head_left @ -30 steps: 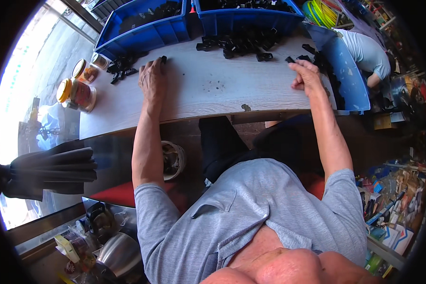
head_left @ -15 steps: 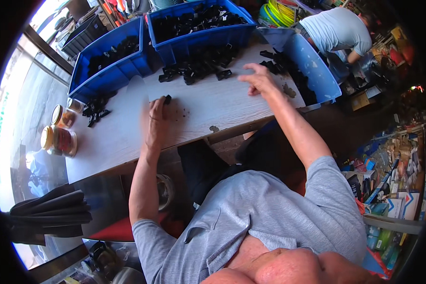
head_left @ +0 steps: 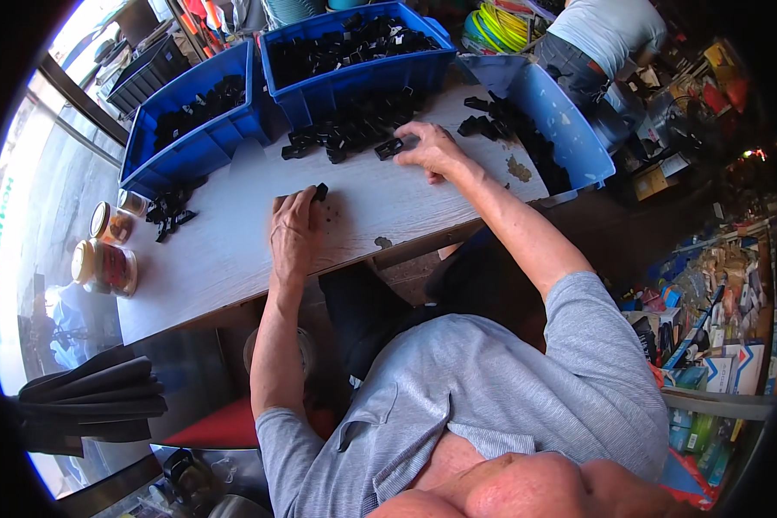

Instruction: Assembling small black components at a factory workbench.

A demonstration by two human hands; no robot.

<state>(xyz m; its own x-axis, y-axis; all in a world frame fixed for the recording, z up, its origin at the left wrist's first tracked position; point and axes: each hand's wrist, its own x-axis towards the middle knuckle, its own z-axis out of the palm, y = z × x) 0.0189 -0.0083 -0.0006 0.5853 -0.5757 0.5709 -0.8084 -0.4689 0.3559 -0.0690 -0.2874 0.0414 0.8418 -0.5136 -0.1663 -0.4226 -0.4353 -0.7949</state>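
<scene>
Between the fingertips of my left hand [head_left: 293, 229] is a small black plastic part [head_left: 321, 192], held just above the white table [head_left: 233, 250]. My right hand [head_left: 433, 154] reaches over the table with its fingers apart and bent. Its fingertips are at the right end of another black part [head_left: 388, 149], which lies at the front of a loose heap of black parts [head_left: 354, 125]; whether they touch it is hard to tell. Smaller clusters of such parts lie at the left [head_left: 171, 211] and at the right [head_left: 488, 121].
Along the back stand two blue crates [head_left: 363, 73] [head_left: 190, 142] holding black parts. A lighter blue bin [head_left: 578, 142] sits at the right edge with more of them. Jars [head_left: 112, 268] stand at the left edge. Another person [head_left: 609, 39] bends over at the far right.
My right hand has moved left, from beside the right cluster to the front part of the heap. My left hand has shifted slightly right, still with its black part.
</scene>
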